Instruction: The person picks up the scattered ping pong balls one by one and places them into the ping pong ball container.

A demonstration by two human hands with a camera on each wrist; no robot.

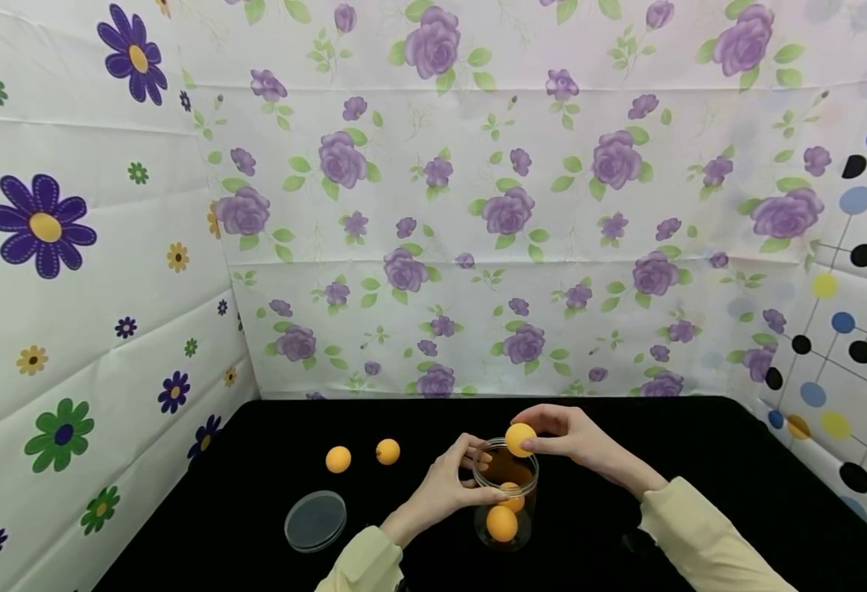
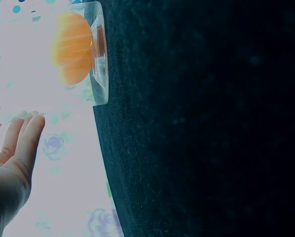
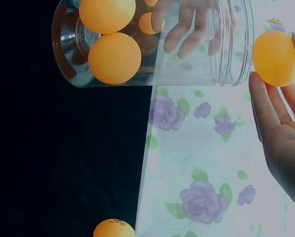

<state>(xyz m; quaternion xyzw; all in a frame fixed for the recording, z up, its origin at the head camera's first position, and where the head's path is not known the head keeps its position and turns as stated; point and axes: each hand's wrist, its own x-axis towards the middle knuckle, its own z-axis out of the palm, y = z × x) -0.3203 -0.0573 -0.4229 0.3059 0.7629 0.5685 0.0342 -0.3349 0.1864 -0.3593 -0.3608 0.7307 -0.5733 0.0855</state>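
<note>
A clear, wide-mouthed plastic jar (image 1: 531, 503) stands upright on the black tabletop. My left hand (image 1: 442, 487) holds it near the rim, thumb on the near side and fingers on the far side. Between thumb and fingers my right hand (image 1: 592, 442) pinches an orange ping-pong ball (image 1: 520, 440), right at the jar's mouth. Two balls show at the bottom of the jar: one ball (image 3: 115, 58) and another (image 3: 107, 12) touching it in the right wrist view. The left wrist view shows the jar's lower part (image 2: 31, 74) with an orange ball (image 2: 76, 49) in it.
Left of the jar, two more orange balls (image 1: 338, 460) lie apart on the black cloth (image 1: 241, 493). A round clear lid (image 1: 315, 521) lies flat nearer the front. Flower-printed sheets (image 1: 374, 312) hang behind and to the left; a dotted sheet (image 1: 840, 362) is at the right.
</note>
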